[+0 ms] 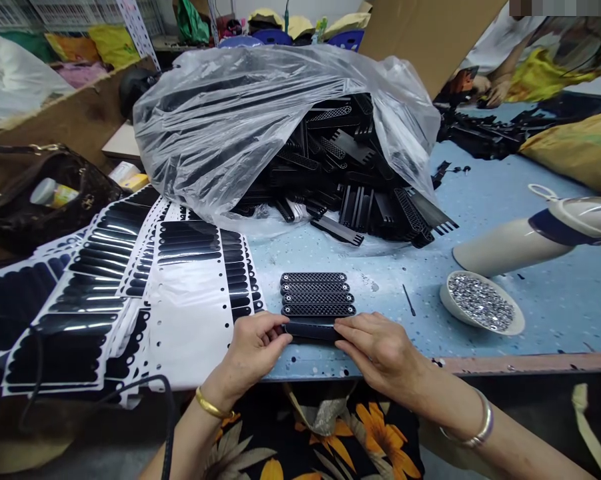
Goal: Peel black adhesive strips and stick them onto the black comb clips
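We pinched the black strip by its ends, between our left hand and right hand, just nearer us than four patterned pieces on the worktop.

Black strip: long, narrow, smooth-looking
Strip ends: pinched in fingers, one hand at each
Strip pose: lengthwise left to right, roughly parallel to the textured bars
Strip place: just beside the textured bars, near side
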Action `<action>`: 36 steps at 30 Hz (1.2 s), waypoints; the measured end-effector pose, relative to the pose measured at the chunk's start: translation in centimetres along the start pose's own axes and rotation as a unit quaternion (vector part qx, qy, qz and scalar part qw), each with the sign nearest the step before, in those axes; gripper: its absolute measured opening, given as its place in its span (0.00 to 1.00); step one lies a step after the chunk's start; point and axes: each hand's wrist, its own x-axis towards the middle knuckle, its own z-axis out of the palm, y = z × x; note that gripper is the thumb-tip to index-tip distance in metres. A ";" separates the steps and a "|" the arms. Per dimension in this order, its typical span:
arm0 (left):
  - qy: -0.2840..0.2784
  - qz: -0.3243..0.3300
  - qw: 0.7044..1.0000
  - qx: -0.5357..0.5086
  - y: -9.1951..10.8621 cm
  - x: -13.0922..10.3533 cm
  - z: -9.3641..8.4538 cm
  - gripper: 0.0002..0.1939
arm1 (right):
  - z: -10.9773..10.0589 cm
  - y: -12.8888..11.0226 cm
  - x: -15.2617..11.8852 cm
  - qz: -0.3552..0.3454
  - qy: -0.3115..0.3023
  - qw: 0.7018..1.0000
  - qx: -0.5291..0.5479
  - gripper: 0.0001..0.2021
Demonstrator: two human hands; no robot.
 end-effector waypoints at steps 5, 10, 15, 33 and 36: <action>-0.001 0.002 1.000 0.010 -0.1 0.0 0.0 0.10 | -0.2 -0.3 0.3 0.004 -0.013 1.000 -0.008 0.10; 0.001 0.007 1.000 0.011 0.1 0.0 -0.1 0.10 | -0.3 -0.5 0.5 0.005 -0.021 1.000 -0.013 0.11; 0.005 0.045 0.998 0.035 0.3 0.0 -0.2 0.11 | -0.2 -0.4 0.3 0.002 -0.019 1.000 -0.022 0.10; 0.040 0.003 0.998 0.046 -0.1 0.0 0.7 0.12 | -0.4 0.5 0.4 0.033 -0.012 0.993 0.112 0.09; 0.045 0.003 0.998 0.044 0.0 0.1 0.6 0.12 | -0.4 0.7 0.4 0.036 -0.009 0.991 0.130 0.10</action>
